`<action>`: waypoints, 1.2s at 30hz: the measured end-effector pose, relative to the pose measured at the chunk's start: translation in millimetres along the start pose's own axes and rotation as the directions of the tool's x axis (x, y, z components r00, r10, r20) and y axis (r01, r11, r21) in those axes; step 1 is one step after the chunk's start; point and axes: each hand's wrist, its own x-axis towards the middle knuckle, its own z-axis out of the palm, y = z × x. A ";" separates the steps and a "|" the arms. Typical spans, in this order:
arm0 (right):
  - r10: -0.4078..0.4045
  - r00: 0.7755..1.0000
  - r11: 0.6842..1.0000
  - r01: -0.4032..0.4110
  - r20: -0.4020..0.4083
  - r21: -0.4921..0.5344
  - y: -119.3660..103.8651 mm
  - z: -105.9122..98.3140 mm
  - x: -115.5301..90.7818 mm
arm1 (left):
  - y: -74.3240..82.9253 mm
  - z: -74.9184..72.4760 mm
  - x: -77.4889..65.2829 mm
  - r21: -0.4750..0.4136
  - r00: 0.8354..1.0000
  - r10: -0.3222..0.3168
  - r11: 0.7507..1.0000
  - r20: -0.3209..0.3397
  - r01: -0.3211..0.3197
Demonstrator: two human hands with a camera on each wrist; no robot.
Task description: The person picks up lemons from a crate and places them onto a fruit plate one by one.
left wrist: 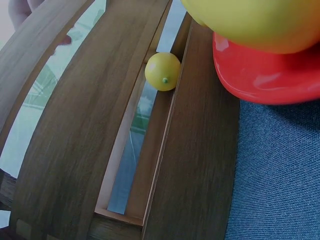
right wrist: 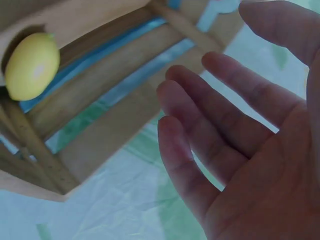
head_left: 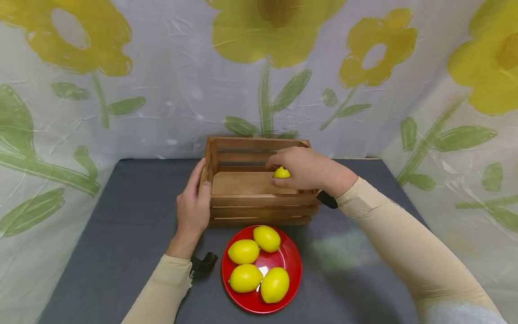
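A slatted wooden crate (head_left: 259, 201) stands on the dark table. Inside it, near its right end, lies a yellow lemon (head_left: 281, 173), which also shows through a gap between the slats in the left wrist view (left wrist: 163, 71). Over the crate hangs my right hand (head_left: 301, 168). Its fingers are spread and loosely bent, and the right wrist view shows them apart from the lemon (right wrist: 33, 66). With fairly straight fingers, my left hand (head_left: 193, 204) rests against the crate's left end, its thumb at the front corner.
In front of the crate sits a red plate (head_left: 291, 274) bearing several lemons (head_left: 275, 285). A hanging cloth painted with yellow flowers (head_left: 279, 31) closes off the back and sides. The grey table (head_left: 133, 234) extends to both sides of the crate.
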 end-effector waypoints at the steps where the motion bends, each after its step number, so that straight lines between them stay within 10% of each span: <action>1: -0.001 1.000 1.000 0.001 0.007 -0.002 3.5 0.3 2.6 | 0.2 0.1 -0.2 -0.004 1.000 -0.001 1.000 0.000 0.001; 36: 0.123 0.959 0.960 -0.050 0.254 -0.275 38.7 23.1 55.4 | 9.1 7.7 -8.4 -0.023 0.999 0.035 0.999 0.006 -0.035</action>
